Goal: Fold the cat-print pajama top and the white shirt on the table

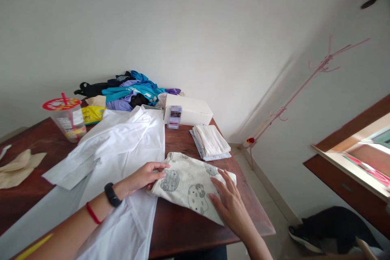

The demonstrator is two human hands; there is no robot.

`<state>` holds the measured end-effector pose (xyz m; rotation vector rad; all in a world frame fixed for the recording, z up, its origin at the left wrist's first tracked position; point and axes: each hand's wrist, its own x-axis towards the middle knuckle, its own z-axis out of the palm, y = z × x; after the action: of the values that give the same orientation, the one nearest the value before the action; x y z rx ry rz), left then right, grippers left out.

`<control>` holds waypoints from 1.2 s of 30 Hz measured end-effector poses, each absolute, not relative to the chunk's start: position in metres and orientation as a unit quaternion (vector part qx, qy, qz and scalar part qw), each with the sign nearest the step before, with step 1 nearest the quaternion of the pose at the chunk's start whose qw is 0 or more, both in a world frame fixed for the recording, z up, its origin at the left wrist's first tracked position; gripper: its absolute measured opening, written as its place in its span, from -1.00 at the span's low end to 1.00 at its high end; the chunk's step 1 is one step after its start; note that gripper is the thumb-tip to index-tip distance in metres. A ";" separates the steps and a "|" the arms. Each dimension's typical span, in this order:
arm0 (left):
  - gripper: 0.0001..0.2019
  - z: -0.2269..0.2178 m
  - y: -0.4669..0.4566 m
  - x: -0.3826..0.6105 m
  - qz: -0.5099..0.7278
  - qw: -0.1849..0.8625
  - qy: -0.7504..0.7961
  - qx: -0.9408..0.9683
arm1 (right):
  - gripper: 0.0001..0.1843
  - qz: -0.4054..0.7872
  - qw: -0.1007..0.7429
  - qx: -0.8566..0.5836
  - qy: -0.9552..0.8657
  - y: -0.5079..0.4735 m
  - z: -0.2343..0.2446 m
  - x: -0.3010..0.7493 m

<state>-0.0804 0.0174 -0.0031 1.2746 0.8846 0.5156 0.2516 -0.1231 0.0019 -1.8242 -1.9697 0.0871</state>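
A white cloth garment with a grey cartoon cat print (183, 189) lies folded at the front right of the dark wooden table. My left hand (143, 178) has its fingers closed over the garment's left edge; the thumb is partly hidden. Over its right part, my right hand (228, 201) rests flat with the fingers spread. Left of the print garment, a white shirt (128, 162) is spread out, partly under my left forearm. Behind and to the right sits a small stack of folded cloths (211, 140), white on top and light blue below.
A white box (189, 109) stands at the table's back. Near it are a heap of blue, black and purple clothes (131, 89), a yellow packet (93, 114) and a plastic cup with a red straw (68, 122). A pink coat stand (298, 89) leans in view at right.
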 end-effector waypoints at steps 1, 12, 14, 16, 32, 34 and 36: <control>-0.26 -0.003 0.018 -0.081 0.225 0.684 0.396 0.570 | -0.48 0.038 0.204 -0.663 -0.719 -0.114 0.001 0.251; -0.30 -0.006 0.020 -0.081 0.219 0.699 0.399 0.552 | -0.32 0.045 0.119 -0.667 -0.735 -0.084 -0.027 0.256; -0.29 -0.002 0.019 -0.080 0.219 0.700 0.403 0.547 | -0.33 0.038 0.125 -0.669 -0.731 -0.085 -0.028 0.255; -0.30 0.001 0.018 -0.079 0.218 0.703 0.408 0.541 | -0.34 0.031 0.136 -0.672 -0.727 -0.085 -0.028 0.253; -0.39 0.006 0.015 -0.081 0.220 0.683 0.387 0.579 | -0.35 0.034 0.149 -0.665 -0.731 -0.083 -0.029 0.254; -0.39 0.005 0.015 -0.080 0.223 0.686 0.384 0.576 | -0.34 0.042 0.135 -0.667 -0.731 -0.081 -0.028 0.254; -0.38 0.000 0.017 -0.079 0.237 0.693 0.380 0.565 | -0.33 0.052 0.121 -0.671 -0.729 -0.079 -0.026 0.254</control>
<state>-0.0788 0.0168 -0.0001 1.2617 0.8494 0.5300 0.2538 -0.0792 -0.0264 -1.9612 -2.1303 0.1510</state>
